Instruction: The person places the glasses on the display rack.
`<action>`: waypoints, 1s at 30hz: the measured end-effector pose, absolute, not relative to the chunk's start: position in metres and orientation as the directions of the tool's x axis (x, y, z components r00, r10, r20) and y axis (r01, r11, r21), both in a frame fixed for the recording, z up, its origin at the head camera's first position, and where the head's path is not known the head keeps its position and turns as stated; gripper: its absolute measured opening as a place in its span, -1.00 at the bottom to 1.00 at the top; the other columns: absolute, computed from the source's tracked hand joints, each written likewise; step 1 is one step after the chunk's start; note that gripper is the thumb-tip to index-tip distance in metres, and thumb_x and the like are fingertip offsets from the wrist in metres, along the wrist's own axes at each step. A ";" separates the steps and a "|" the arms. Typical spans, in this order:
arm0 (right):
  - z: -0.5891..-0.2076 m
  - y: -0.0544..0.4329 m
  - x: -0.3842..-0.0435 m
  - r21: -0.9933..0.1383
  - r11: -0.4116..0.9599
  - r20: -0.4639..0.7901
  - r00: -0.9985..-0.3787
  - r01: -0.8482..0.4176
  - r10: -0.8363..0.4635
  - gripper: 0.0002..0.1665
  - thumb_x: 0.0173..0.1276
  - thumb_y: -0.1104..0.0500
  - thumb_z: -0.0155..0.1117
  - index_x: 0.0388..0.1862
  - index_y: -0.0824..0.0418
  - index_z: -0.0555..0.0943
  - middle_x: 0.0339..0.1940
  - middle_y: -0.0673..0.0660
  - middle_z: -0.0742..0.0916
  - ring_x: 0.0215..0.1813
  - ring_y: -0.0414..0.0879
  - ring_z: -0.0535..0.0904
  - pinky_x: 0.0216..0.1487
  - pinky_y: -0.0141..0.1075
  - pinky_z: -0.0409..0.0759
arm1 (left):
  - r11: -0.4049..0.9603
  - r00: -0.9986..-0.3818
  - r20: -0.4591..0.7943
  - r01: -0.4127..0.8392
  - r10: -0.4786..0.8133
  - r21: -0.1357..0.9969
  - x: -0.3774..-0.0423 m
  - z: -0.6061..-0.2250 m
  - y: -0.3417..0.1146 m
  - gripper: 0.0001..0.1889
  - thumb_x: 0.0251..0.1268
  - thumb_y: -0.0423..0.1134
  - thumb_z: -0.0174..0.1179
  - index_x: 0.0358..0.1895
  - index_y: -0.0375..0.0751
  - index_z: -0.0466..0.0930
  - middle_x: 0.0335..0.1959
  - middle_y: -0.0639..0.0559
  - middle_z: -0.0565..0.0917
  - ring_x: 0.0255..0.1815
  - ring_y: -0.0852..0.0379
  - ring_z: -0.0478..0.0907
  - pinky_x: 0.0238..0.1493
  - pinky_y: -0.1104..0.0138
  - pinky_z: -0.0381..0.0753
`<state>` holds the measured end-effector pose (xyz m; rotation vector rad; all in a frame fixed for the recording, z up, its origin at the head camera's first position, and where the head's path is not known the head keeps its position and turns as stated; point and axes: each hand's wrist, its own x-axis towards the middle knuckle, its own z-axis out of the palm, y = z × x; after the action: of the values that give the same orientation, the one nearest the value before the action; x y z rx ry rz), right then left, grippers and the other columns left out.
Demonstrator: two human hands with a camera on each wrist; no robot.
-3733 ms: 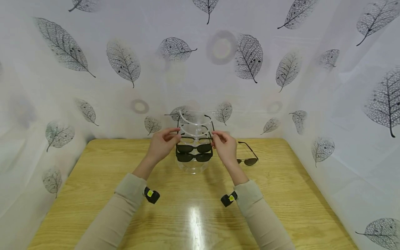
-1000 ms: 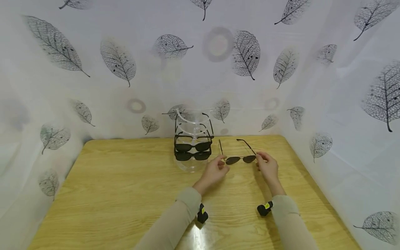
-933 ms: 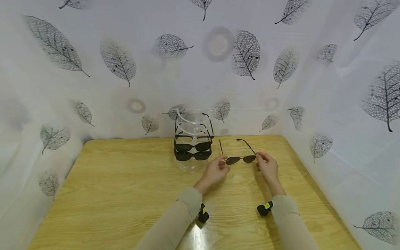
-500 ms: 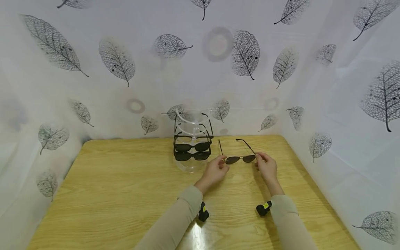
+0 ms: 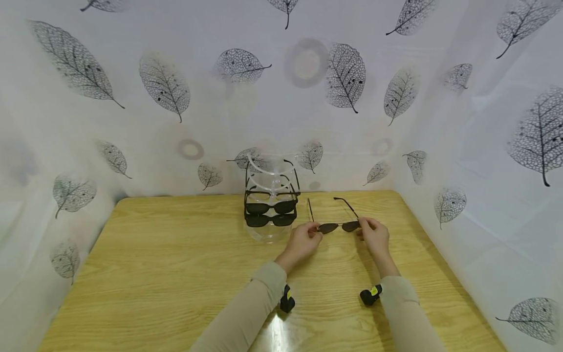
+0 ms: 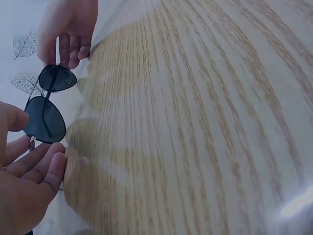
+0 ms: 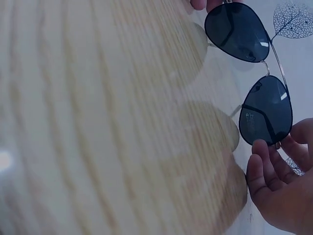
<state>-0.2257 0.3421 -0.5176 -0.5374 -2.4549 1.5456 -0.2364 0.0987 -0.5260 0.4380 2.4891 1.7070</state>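
A pair of aviator sunglasses (image 5: 327,228) with dark lenses and a thin metal frame is held at the right of the stand, its temples unfolded and pointing away from me. My left hand (image 5: 301,243) pinches the left end of the frame by the hinge. At the opposite end, my right hand (image 5: 375,238) pinches the other hinge. The left wrist view shows both lenses of the sunglasses (image 6: 46,120) between the two hands. In the right wrist view the fingers (image 7: 261,169) curl beneath the near lens. Whether the frame touches the table is hard to tell.
A clear display stand (image 5: 269,238) at the table's back holds dark sunglasses (image 5: 271,220), a second dark pair (image 5: 258,208) and glasses with clear lenses (image 5: 259,196) stacked above. Leaf-printed white curtain (image 5: 211,107) encloses the wooden table (image 5: 167,274) behind and at the sides.
Both hands have left the glasses on the stand and moved right to the aviator sunglasses, now gripped at both ends. In the last half second their front has dipped slightly toward me.
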 end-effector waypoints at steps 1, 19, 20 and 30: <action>-0.518 0.342 -0.226 -0.905 0.376 -0.033 -0.915 0.197 0.401 -0.46 0.66 -0.07 0.14 0.29 0.32 0.67 -0.12 0.29 0.81 -0.33 -0.21 0.74 -0.24 -0.41 0.72 | 0.335 -0.956 0.085 0.181 0.282 0.925 -0.236 -0.526 0.099 -0.64 0.42 -0.29 0.27 0.22 -0.27 0.72 -0.04 -0.14 0.81 -0.03 -0.01 0.79 0.05 0.20 0.74; -0.491 0.339 -0.210 -0.969 0.239 0.060 -0.887 0.058 0.459 -0.64 0.60 0.10 0.23 0.01 0.40 0.74 -0.51 -0.10 0.75 -0.46 -0.24 0.69 -0.34 -0.43 0.72 | 0.261 -0.949 0.148 0.223 0.279 0.939 -0.230 -0.504 0.099 -0.70 0.56 -0.22 0.19 0.18 -0.23 0.75 0.00 -0.05 0.81 0.00 0.09 0.75 0.04 0.29 0.73; -0.488 0.338 -0.209 -0.973 0.224 0.061 -0.881 0.053 0.469 -0.70 0.60 0.11 0.24 -0.05 0.33 0.77 -0.53 -0.09 0.75 -0.46 -0.23 0.69 -0.34 -0.42 0.72 | 0.261 -0.946 0.157 0.233 0.282 0.937 -0.229 -0.501 0.099 -0.70 0.57 -0.22 0.18 0.19 -0.23 0.74 0.02 -0.05 0.81 0.02 0.08 0.75 0.06 0.29 0.73; -0.453 0.335 -0.201 -0.997 0.061 0.073 -0.860 -0.049 0.506 -0.75 0.57 0.21 0.27 -0.33 0.06 0.79 -0.55 -0.04 0.74 -0.50 -0.21 0.67 -0.38 -0.42 0.70 | 0.248 -0.935 0.264 0.321 0.236 0.914 -0.219 -0.455 0.097 -0.71 0.58 -0.16 0.20 0.17 -0.16 0.77 -0.05 -0.02 0.85 -0.01 0.05 0.78 -0.11 0.37 0.71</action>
<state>-0.2009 0.3351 -0.4527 -0.4553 -1.9418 1.8521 -0.2185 0.0970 -0.4554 0.5674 2.5373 1.8886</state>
